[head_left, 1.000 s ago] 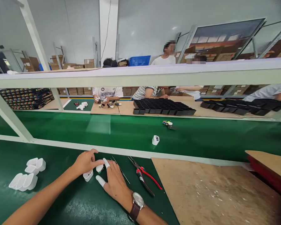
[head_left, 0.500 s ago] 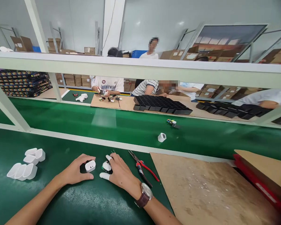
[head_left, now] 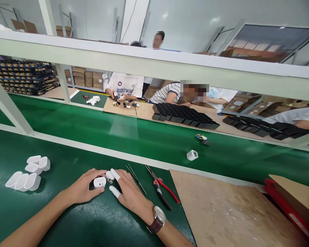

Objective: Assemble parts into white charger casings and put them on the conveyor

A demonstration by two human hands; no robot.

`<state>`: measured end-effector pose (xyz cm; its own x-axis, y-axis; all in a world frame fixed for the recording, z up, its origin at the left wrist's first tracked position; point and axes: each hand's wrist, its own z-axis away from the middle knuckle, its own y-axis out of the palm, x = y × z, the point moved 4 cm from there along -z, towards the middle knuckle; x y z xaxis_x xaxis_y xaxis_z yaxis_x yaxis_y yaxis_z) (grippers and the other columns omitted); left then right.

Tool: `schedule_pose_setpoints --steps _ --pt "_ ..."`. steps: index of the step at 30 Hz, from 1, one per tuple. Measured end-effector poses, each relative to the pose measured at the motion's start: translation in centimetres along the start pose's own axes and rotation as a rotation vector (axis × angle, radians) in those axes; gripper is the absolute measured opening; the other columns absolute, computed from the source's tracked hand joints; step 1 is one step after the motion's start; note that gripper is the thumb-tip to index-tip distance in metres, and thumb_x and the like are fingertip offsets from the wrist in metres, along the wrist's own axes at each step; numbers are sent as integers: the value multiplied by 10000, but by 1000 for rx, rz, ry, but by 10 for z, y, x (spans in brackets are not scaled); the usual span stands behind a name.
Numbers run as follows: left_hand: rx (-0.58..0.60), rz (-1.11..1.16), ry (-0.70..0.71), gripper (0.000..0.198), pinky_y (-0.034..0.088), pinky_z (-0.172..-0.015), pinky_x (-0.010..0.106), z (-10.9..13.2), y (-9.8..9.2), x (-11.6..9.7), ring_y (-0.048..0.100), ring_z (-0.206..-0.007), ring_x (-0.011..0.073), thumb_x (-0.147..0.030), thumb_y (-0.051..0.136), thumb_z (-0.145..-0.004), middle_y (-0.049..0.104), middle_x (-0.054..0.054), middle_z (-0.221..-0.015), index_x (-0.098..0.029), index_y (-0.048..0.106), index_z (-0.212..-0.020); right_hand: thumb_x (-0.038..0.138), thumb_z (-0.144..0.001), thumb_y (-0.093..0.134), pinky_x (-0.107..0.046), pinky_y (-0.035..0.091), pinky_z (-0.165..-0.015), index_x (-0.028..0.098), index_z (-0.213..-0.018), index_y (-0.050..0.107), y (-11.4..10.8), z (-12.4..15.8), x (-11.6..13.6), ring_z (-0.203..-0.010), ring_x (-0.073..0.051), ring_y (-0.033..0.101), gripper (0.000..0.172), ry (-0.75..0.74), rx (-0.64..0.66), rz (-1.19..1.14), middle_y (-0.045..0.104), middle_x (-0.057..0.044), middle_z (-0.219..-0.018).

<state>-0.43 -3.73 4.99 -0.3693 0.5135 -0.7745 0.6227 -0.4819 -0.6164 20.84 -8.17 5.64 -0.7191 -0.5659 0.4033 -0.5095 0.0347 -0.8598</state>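
My left hand curls around a white charger housing with two slots in its end, thumb and fingers against its sides. Just right of the housing is a small circuit board with a white part, partly covered by fingers. My right hand, wearing white finger cots and a wristwatch, touches this board with a fingertip; its thumb and index finger are apart. A pair of tweezers lies beside the right hand. Farther right are pliers with red and black handles.
Several open white housings stand at left. Beyond the pale rail, a white housing and a circuit board lie on the green belt. Brown board covers the right side. Co-workers sit opposite behind black trays.
My right hand and the circuit board have shifted left, close to the housing. My left thumb and fingers have closed in on the housing. The tweezers now show fully as the view tilts.
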Motion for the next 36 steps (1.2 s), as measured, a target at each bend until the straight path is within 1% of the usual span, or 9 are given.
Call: schedule_pose_setpoints --steps 4,7,11,13,17,19,23,28,36 --pt "36 -66 13 652 418 -1167 483 3 3 -1 592 -1201 258 -293 603 -1019 651 13 -1362 -368 309 -1596 161 -1030 496 -537 588 -875 140 -1478 434 4 2 6 -1017 -305 566 453 34 2 98 593 -157 -1155" --pt "-6 -111 36 609 549 -942 383 4 6 0 611 -1081 251 -282 557 -1039 670 36 -1298 -337 322 -1598 55 -924 519 -596 565 -938 114 -1413 516 6 3 13 -1155 -374 538 492 0 60 213 554 -217 -1295" --pt "-140 -182 78 509 553 -899 406 5 7 6 607 -1073 274 -291 511 -1069 667 81 -1240 -296 390 -1563 83 -940 531 -603 510 -1055 148 -1419 530 4 2 9 -1293 -379 480 483 6 98 128 517 -196 -1413" --pt "-149 -185 23 562 556 -913 436 5 3 9 600 -1096 294 -358 586 -1052 654 93 -1254 -305 379 -1572 142 -1005 503 -550 527 -1047 209 -1502 457 0 2 2 -1248 -320 519 503 34 98 6 541 -152 -1391" --pt "-84 -82 -97 984 540 -1009 487 7 -13 7 537 -1243 339 -422 870 -845 528 104 -1477 -369 272 -1624 194 -991 578 -556 479 -1135 208 -1657 109 -6 4 -13 -1361 -318 473 814 67 96 -116 474 -172 -1500" --pt "-20 6 -140 1051 558 -968 453 8 -21 6 586 -1121 288 -365 879 -817 451 97 -1561 -404 221 -1635 166 -1007 544 -528 488 -1133 228 -1649 158 -6 4 -14 -1356 -299 485 752 30 87 -132 509 -159 -1471" --pt "70 102 -175 832 567 -856 376 7 -22 11 601 -870 200 -325 767 -899 604 63 -1403 -381 324 -1601 158 -1045 503 -482 568 -984 267 -1510 430 -6 0 -8 -1161 -269 583 483 -59 -27 -118 632 -112 -1279" --pt "-149 -10 14 600 529 -1010 448 6 -10 10 601 -1124 272 -342 799 -923 623 74 -1300 -320 507 -1447 108 -982 588 -469 576 -942 262 -1438 469 -23 -1 10 -1099 -255 601 496 -100 -305 -188 632 -103 -1218" --pt "-207 -107 205 522 543 -996 449 9 5 -9 562 -1187 288 -342 709 -1015 557 118 -1295 -275 443 -1458 51 -953 604 -464 594 -907 191 -1489 428 -24 3 35 -1117 -278 581 581 -205 -313 -118 616 -153 -1254"
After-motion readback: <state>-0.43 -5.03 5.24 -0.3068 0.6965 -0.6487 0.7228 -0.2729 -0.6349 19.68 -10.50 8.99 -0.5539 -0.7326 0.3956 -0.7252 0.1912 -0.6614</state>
